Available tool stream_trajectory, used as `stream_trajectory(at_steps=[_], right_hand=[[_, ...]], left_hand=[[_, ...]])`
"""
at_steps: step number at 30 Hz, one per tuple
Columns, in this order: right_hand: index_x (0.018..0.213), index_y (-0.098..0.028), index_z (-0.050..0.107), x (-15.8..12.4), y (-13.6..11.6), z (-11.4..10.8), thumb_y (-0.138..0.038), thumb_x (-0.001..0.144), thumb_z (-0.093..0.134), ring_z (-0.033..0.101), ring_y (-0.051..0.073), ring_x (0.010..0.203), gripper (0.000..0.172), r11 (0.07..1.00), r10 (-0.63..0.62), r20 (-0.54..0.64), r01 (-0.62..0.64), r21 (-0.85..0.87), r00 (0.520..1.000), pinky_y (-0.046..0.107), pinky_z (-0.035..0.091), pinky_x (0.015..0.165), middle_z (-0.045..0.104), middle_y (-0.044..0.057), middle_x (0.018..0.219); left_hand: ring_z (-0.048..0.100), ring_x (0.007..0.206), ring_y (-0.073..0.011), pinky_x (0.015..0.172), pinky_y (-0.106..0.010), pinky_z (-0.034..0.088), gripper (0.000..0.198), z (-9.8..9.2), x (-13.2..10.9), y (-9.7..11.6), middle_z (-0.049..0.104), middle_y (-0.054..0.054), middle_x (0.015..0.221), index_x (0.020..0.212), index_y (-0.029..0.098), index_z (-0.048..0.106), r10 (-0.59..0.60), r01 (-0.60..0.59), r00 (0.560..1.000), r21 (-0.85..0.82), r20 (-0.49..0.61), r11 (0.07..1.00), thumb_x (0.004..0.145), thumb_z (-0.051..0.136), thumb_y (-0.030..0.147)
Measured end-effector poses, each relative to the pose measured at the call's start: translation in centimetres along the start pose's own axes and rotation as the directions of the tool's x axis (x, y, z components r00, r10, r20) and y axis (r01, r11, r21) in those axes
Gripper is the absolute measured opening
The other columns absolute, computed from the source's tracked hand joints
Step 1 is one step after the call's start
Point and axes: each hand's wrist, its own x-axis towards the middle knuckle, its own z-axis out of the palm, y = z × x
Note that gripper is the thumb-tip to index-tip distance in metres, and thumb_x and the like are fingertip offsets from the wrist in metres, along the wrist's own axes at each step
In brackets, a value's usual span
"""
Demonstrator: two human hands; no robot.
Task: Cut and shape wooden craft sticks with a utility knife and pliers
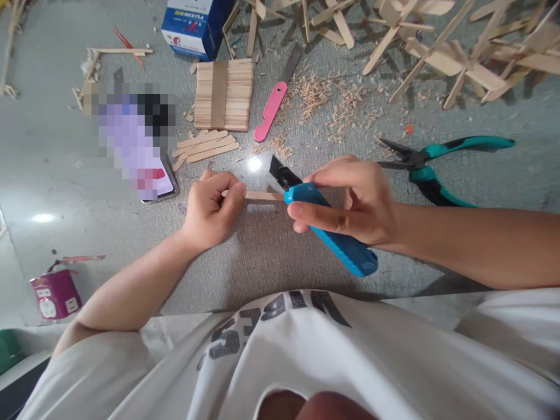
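Note:
My left hand point(214, 204) is closed around one end of a wooden craft stick point(265, 196), thumb on top. The stick points right, its far end hidden behind the tool in my other hand. In my right hand point(350, 201) is a blue utility knife point(336, 233) with its dark blade extended up and left, just above the stick. Whether blade and stick touch, I cannot tell. Several loose craft sticks point(207, 146) lie above my left hand, below a banded bundle of craft sticks point(238, 93).
A pink-handled knife point(271, 111) lies beside wood shavings point(312, 93). Teal-handled pliers point(420, 160) rest right of my right hand. Assembled stick structures point(455, 58) fill the upper right. A phone point(164, 186), a blue box point(196, 26) and a purple packet point(56, 294) are at left.

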Motion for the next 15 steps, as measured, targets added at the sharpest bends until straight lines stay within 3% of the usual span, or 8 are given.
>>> stream_trajectory(at_steps=[3, 7, 9, 15], right_hand=[[0.113, -0.032, 0.08, -0.21, 0.52, -0.1, -0.053, 0.11, 0.066, 0.076, 0.018, 0.085, 0.025, 0.97, -0.192, -0.021, 0.186, -0.154, 0.981, 0.036, 0.058, 0.082, 0.079, 0.001, 0.093], [0.128, -0.033, 0.075, -0.37, 0.91, -0.19, -0.041, 0.107, 0.075, 0.075, 0.016, 0.093, 0.023, 0.867, -0.436, 0.043, 0.433, -0.246, 0.899, 0.032, 0.056, 0.08, 0.077, 0.0, 0.103], [0.133, -0.03, 0.073, -0.31, 0.85, -0.17, -0.037, 0.106, 0.077, 0.074, 0.017, 0.092, 0.027, 0.854, -0.468, 0.026, 0.46, -0.244, 0.883, 0.032, 0.056, 0.08, 0.076, 0.001, 0.103], [0.132, -0.034, 0.074, -0.32, 0.69, 0.32, -0.036, 0.108, 0.074, 0.073, 0.015, 0.093, 0.024, 0.877, -0.418, 0.017, 0.408, -0.254, 0.908, 0.031, 0.055, 0.084, 0.075, -0.001, 0.107]], left_hand=[[0.047, 0.062, -0.0145, 0.067, -0.035, 0.04, 0.034, 0.06, -0.03, -0.04, 0.057, 0.001, 0.061, 0.07, 0.022, 0.054, -0.018, 0.017, 1.0, -0.024, -0.013, 1.0, 0.102, 0.058, 0.033], [0.052, 0.064, -0.0155, 0.07, -0.035, 0.043, 0.039, 0.09, -0.03, -0.04, 0.061, 0.0, 0.063, 0.073, 0.022, 0.057, -0.033, 0.033, 0.999, -0.04, -0.004, 0.999, 0.107, 0.058, 0.041], [0.056, 0.067, -0.0164, 0.073, -0.036, 0.045, 0.039, 0.07, -0.09, -0.03, 0.062, 0.0, 0.063, 0.075, 0.022, 0.06, -0.035, 0.035, 0.999, -0.055, 0.003, 0.998, 0.108, 0.059, 0.042], [0.059, 0.07, -0.0176, 0.074, -0.037, 0.046, 0.034, 0.02, -0.33, -0.04, 0.066, -0.001, 0.065, 0.078, 0.022, 0.064, -0.006, 0.007, 1.0, -0.065, 0.018, 0.998, 0.107, 0.059, 0.038]])
